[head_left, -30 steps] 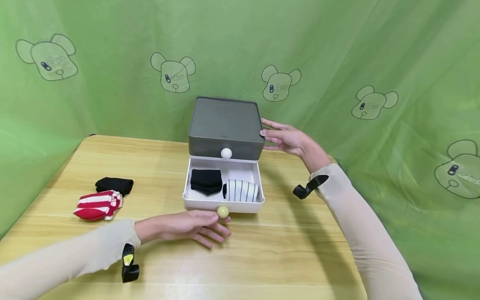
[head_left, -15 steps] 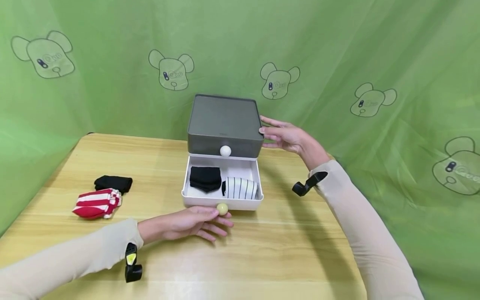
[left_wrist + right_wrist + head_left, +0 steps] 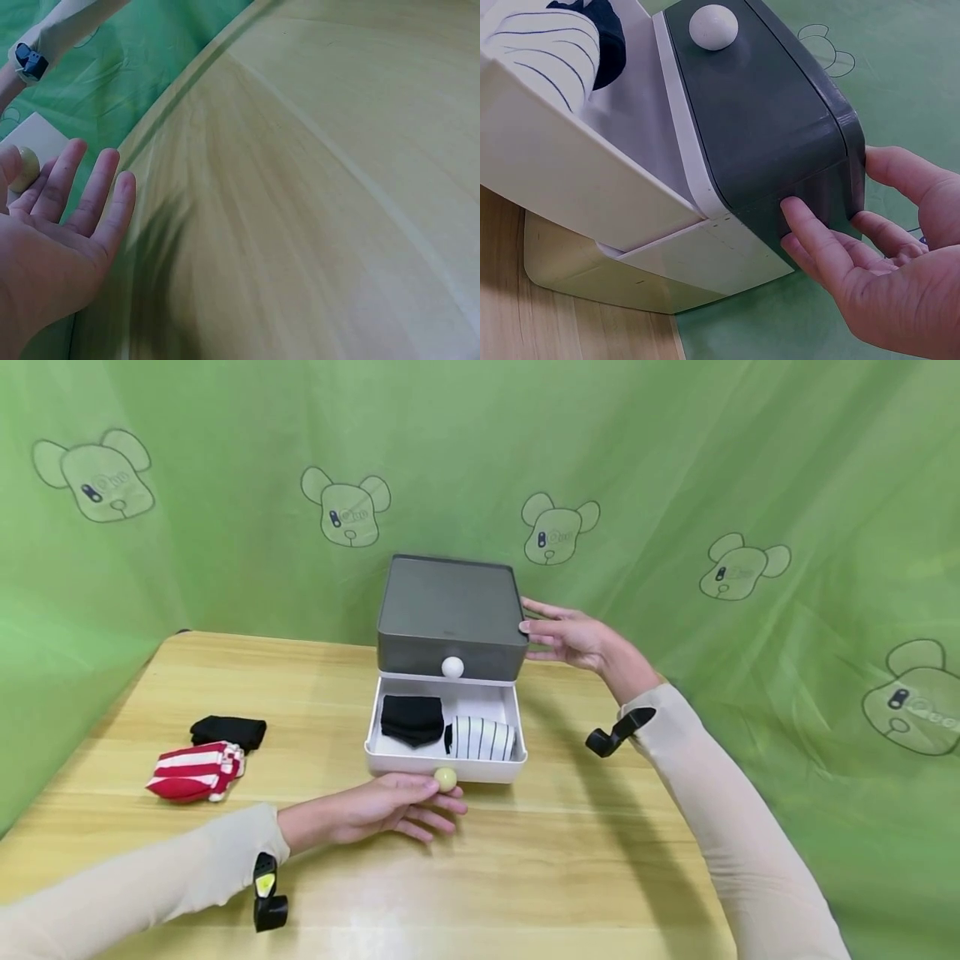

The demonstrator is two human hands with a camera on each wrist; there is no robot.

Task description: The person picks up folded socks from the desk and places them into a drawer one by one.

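A small drawer cabinet has a dark grey top tier (image 3: 450,602) with a white knob (image 3: 452,667). Below it, a white drawer (image 3: 495,771) is pulled out, holding a folded black cloth item (image 3: 412,719) at left and a white striped, rolled sock-like item (image 3: 483,739) at right. My left hand (image 3: 375,810) pinches the drawer's yellowish knob (image 3: 446,779) between thumb and index finger, the other fingers extended below. On the cabinet's right side, the fairly straight fingers of my right hand (image 3: 573,637) rest against the grey tier, seen closely in the right wrist view.
On the table's left lie a red-and-white striped cloth item (image 3: 193,772) and a folded black one (image 3: 228,730), touching or overlapping. A beige bottom tier (image 3: 630,289) shows beneath the white drawer. A green curtain (image 3: 450,435) hangs behind the wooden table (image 3: 525,877).
The white drawer has slid slightly inward, and my left hand has moved a little forward with its knob. My right hand stays against the cabinet's side.
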